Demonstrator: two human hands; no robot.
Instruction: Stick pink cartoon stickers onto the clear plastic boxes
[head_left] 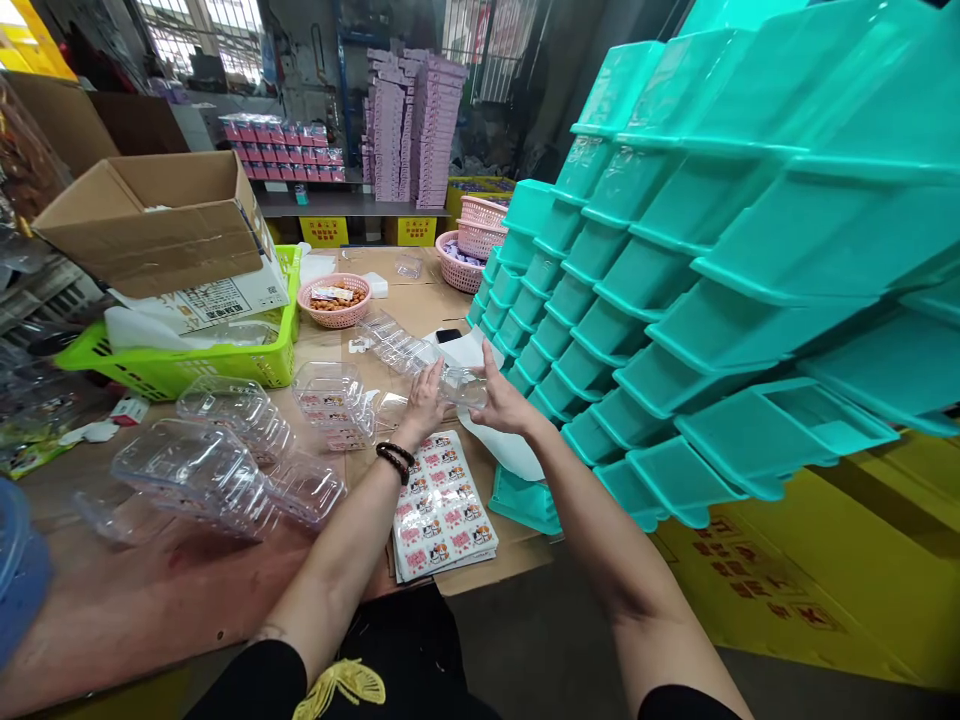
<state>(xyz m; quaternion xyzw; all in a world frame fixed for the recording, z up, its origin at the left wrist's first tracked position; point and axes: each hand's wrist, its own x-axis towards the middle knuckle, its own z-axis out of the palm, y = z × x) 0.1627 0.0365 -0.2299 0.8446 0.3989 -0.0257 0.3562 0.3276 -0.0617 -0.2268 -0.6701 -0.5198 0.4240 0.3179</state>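
Observation:
My left hand [424,402], with dark bead bracelets on the wrist, curls its fingers on the near left side of a clear plastic box [463,388]. On the box's right side, my right hand [502,400] grips it with fingers and thumb spread around the edge. This box lies at the near end of a slanting row of nested clear boxes [394,343]. Just below the hands is a stack of sticker sheets [444,510] printed with cartoon cats and pink lettering. Left of my left hand stands a stack of clear boxes bearing such stickers [332,405].
Tall stacks of turquoise bins [600,310] lean close on the right. More clear containers [199,475] crowd the left, near a green basket [187,360] holding a cardboard box [165,225]. A pink basket [337,312] and a phone [448,336] lie beyond the hands.

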